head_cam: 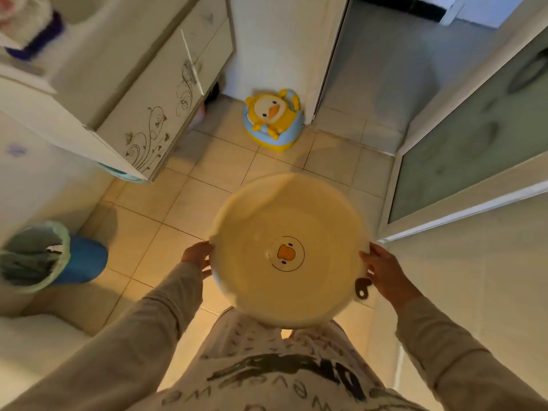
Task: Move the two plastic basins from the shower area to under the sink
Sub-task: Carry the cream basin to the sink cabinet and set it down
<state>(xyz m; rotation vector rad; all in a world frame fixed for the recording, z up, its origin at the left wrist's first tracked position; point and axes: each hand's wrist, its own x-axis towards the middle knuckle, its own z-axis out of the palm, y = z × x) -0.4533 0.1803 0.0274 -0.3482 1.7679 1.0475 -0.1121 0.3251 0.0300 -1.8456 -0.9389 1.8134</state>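
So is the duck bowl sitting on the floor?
No, both the left hand and right hand hold the yellow basin up above the tiled floor.

Home bathroom, vanity cabinet, tiled floor, duck potty, waste bin

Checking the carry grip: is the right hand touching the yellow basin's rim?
Touching. The head view shows the right hand wrapped over the yellow basin rim, no gap visible.

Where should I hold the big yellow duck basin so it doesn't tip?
Hold the yellow basin by its rim, one hand on each side, as the left hand and right hand do here. It is wide and round, so opposite grips probably keep it level.
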